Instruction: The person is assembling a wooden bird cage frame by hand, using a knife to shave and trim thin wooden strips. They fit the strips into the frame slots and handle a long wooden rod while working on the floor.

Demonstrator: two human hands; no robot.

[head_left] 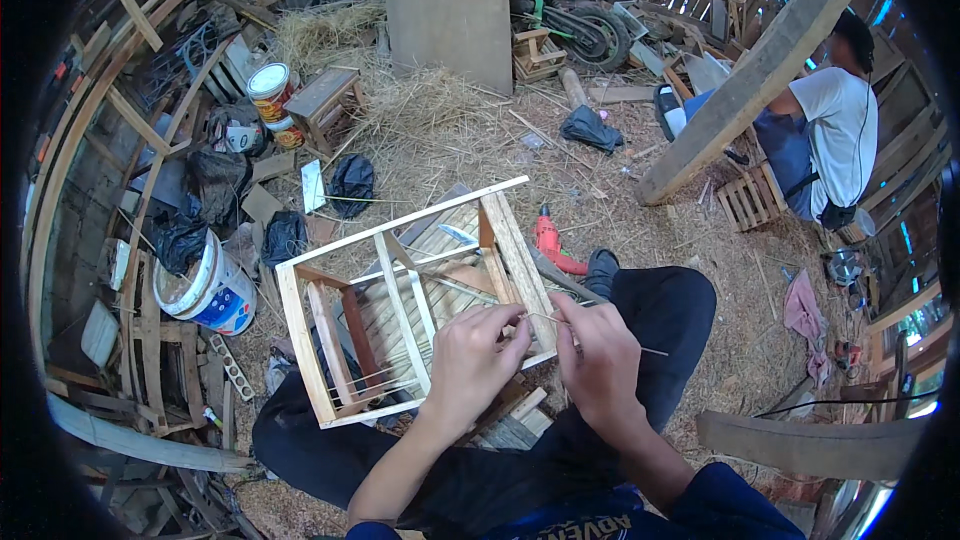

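Observation:
A small wooden frame (405,240) of pale rails, with one reddish-brown bar, stands tilted across my lap. Several thin strands run along its lower left side. Over its near right corner, my left hand (474,358) pinches a thin pale strand (654,351) between thumb and forefinger. My right hand (600,355) is closed on the same strand just to the right, and a loose end sticks out past it. Whether the strand is cord or a split strip I cannot tell. Beyond the corner, a red power drill (553,242) lies on the ground.
Straw covers the ground. Left of me stand a white bucket (207,290), black plastic bags (285,237) and a small wooden stool (325,100). A slanting post (755,80) rises at the right, near a seated person (825,120). A motorbike (575,15) stands at the back.

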